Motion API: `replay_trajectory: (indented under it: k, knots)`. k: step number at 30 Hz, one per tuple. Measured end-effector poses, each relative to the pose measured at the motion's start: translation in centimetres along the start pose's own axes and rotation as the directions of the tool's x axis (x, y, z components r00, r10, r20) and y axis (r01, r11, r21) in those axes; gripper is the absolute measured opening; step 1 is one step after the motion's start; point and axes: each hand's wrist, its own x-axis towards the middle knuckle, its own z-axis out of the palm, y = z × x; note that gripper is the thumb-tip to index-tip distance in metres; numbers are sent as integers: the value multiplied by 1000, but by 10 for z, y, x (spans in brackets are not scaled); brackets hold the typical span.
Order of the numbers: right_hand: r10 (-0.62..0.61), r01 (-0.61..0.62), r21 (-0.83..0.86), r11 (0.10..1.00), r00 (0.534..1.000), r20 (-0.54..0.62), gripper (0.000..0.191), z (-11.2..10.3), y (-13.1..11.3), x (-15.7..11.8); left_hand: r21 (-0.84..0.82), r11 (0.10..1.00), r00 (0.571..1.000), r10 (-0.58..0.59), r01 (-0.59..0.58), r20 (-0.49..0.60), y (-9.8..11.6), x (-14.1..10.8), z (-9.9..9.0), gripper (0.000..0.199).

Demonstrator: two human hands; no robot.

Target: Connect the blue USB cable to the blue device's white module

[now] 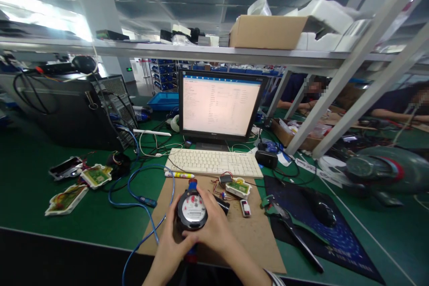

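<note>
A round device (193,209) with a black rim, a pale face and blue and red ends is held over the near edge of a brown cardboard sheet (258,237). My left hand (169,241) wraps round its left side. On its right side, my right hand (214,223) curls with the fingers over the rim. Both thumbs meet at the device's near side. A black cylindrical part (223,205) sticks out beside my right hand. Just beyond lie a white-framed circuit board (239,187) with wires and a small white and dark piece (246,208).
A keyboard (214,162) and lit monitor (221,105) stand beyond. Blue cable (134,203) and circuit boards (67,199) lie left. Green-handled pliers (295,228), a mouse (323,212) and a power tool (385,170) are right. Shelf (201,52) overhead; people sit behind its posts.
</note>
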Motion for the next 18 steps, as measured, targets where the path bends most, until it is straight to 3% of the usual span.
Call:
replay_trajectory:
  k: [2,5,6,8,9,11,13,18]
  knots:
    - [-15,24,-70,997,992,124,102,-19,-1,-1,26,999,1000,-22,22,-8,2,-1,8,93]
    - [-153,177,-60,982,944,292,88,-62,6,11,98,994,997,-41,47,-61,5,-1,11,86]
    - [-153,176,-63,982,950,272,79,-77,11,19,113,993,997,-39,47,-70,6,-1,11,83]
    - [-44,48,-165,985,999,31,63,-102,25,39,125,991,996,-34,44,-85,6,-1,9,81]
    - [15,-22,-269,963,1000,-27,63,-110,32,48,123,992,996,-28,39,-89,5,-1,8,81]
    - [119,-101,-421,901,993,16,69,-116,46,64,127,992,995,-13,26,-99,4,-2,7,81]
    - [174,-78,-520,851,975,138,73,-111,56,72,150,989,996,-6,19,-85,4,-3,6,82]
    - [120,-2,-610,792,981,152,60,-89,57,73,224,974,999,-17,24,-36,4,-5,4,84]
